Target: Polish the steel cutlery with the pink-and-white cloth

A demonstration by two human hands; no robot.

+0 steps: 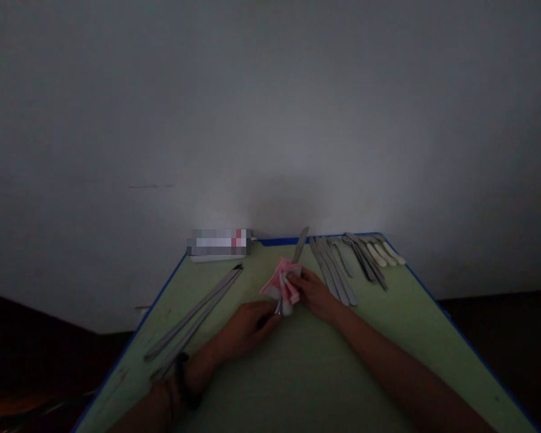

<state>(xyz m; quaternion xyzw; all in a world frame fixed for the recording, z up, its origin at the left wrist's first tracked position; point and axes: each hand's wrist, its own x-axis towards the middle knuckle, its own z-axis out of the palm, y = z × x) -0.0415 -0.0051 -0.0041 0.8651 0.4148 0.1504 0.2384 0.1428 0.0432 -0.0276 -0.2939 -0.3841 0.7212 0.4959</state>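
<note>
At the middle of the table my left hand (253, 323) is closed on the handle end of a table knife (301, 243), whose blade points up and away toward the wall. A pink and white cloth (280, 281) is bunched around the middle of the knife. My right hand (313, 291) pinches that cloth from the right side, fingers pressed on it. The part of the knife under the cloth is hidden. Just right of my right hand lie several more table knives (332, 273), side by side.
Farther right are a fork (341, 255), a bundle of dark metal cutlery (366, 258) and several white-handled pieces (379, 251). Long metal tongs (198, 319) lie at left. A white box (219, 258), partly blurred out, stands at the back left. The green table (324, 379) meets a grey wall (279, 120).
</note>
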